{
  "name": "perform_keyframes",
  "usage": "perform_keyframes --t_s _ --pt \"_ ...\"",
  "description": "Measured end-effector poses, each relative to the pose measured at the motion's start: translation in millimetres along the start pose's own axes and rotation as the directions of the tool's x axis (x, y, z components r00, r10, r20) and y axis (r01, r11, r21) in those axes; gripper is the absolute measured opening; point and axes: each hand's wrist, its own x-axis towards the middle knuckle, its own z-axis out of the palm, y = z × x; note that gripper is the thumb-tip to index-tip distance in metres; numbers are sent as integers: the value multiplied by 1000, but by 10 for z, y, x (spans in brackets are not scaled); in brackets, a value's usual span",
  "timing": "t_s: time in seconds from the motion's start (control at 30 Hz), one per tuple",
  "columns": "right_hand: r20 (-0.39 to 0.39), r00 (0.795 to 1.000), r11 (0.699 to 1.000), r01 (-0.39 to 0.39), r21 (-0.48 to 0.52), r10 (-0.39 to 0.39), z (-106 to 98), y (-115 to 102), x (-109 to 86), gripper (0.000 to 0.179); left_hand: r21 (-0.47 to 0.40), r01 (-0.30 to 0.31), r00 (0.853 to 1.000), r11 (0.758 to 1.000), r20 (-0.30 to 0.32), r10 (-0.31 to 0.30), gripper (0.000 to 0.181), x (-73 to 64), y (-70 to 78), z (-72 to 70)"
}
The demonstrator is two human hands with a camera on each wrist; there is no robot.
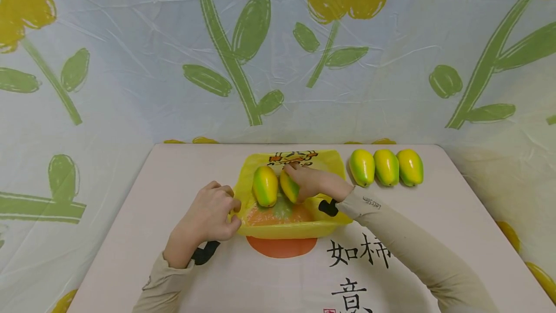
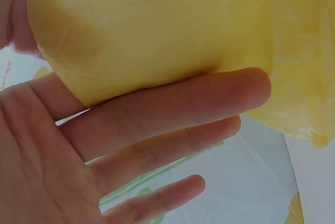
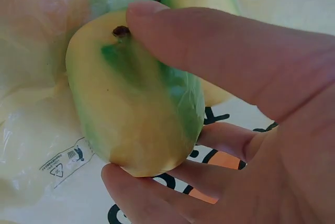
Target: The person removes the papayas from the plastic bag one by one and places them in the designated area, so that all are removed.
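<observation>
A yellow plastic bag [image 1: 304, 230] lies spread open on the table, its near edge raised. My left hand [image 1: 213, 214] holds the bag's left edge, and in the left wrist view the yellow film [image 2: 157, 30] passes between thumb and fingers. Over the bag, my right hand [image 1: 306, 181] grips a yellow-green mango [image 1: 288, 187], with the thumb along its side near the brown stem end in the right wrist view. Just left of it, a second mango [image 1: 265, 187] lies on the bag. Whether the gripped mango rests on the bag cannot be told.
A row of three more mangoes, the nearest one [image 1: 362, 168] beside the bag, stands at the table's back right. The pale table cover [image 1: 269, 279] carries an orange print and black characters. Behind the table hangs a flowered cloth [image 1: 173, 28].
</observation>
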Motion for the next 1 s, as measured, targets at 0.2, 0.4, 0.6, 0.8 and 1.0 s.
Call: perform_keyframes --t_s 0.2,0.4,0.6,0.8,1.0 --pt "-6 1000 1000 4 -25 -4 -4 23 15 97 -5 -14 1000 1000 -16 14 24 -1 5 5" --pt "-22 1000 997 -6 -77 5 -6 44 39 101 -10 -27 999 1000 -24 26 25 4 20 -2" --pt "-21 1000 995 -13 -96 11 9 58 47 100 -13 -28 999 1000 -19 27 25 8 29 -7" --pt "-20 1000 995 -10 -97 8 9 54 29 100 -18 -30 999 999 -19 30 26 7 30 -2" --pt "-41 999 996 22 -86 -26 5 34 -19 99 -18 -30 999 999 -24 30 28 5 35 -1"
